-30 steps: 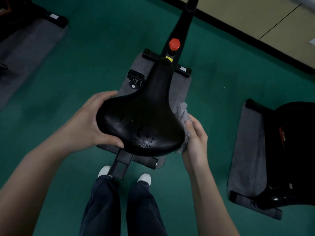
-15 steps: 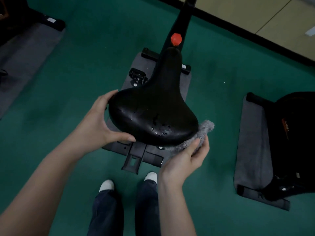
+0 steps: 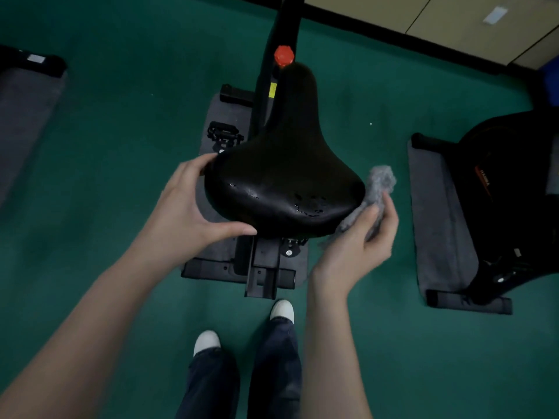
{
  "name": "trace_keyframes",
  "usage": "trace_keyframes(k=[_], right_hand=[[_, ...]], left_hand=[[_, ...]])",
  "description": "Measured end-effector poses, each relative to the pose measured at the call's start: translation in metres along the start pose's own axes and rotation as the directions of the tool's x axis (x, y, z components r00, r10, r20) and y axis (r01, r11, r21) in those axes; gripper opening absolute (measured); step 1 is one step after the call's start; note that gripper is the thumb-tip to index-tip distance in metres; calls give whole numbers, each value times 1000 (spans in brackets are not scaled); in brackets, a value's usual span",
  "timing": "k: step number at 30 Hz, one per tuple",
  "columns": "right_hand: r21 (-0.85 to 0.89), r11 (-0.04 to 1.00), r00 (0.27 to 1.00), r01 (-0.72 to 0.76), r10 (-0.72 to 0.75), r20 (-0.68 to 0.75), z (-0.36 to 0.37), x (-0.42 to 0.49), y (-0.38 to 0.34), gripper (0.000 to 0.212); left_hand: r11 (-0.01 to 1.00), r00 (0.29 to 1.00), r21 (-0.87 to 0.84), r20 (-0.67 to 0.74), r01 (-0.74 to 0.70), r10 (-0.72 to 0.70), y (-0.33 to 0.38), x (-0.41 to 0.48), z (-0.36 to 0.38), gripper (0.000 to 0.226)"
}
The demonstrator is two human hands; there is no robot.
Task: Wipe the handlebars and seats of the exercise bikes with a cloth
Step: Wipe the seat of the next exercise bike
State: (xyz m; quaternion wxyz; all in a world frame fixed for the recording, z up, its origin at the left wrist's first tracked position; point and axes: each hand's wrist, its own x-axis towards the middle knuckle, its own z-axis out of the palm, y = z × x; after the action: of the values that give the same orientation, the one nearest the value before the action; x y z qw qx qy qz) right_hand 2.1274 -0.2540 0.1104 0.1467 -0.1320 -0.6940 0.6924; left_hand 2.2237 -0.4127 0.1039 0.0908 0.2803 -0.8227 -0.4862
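Green floor (image 3: pixel 106 176); left hand (image 3: pixel 193 213) grips seat (image 3: pixel 284 182), right hand (image 3: pixel 360 246) clutches cloth (image 3: pixel 378 182); lettering unreadable.

Black seat (image 3: pixel 284 182), grey cloth (image 3: pixel 378 189), red knob (image 3: pixel 284 55), green floor (image 3: pixel 121 131).

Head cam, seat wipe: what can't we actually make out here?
- Handlebars: out of frame; the post is cut off by the top edge.
- Underside of the seat: hidden by the seat itself.
- Left hand fingers: curled behind the seat's left rim.
- Cloth: partly hidden inside the right hand; contact with the seat edge is blurred.
- Logo on the bike at right: too dark and small to read.
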Motion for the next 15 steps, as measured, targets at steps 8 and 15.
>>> trace_keyframes(k=[8, 15], right_hand=[[-211, 727, 729, 654, -530, 434, 4, -54, -6, 25], [-314, 718, 757, 621, -446, 478, 6, -4, -23, 24]], left_hand=[[1000, 1000, 3, 0, -13, 13, -1, 0, -4, 116], [1000, 999, -18, 33, -4, 5, -2, 0, -6, 111]])
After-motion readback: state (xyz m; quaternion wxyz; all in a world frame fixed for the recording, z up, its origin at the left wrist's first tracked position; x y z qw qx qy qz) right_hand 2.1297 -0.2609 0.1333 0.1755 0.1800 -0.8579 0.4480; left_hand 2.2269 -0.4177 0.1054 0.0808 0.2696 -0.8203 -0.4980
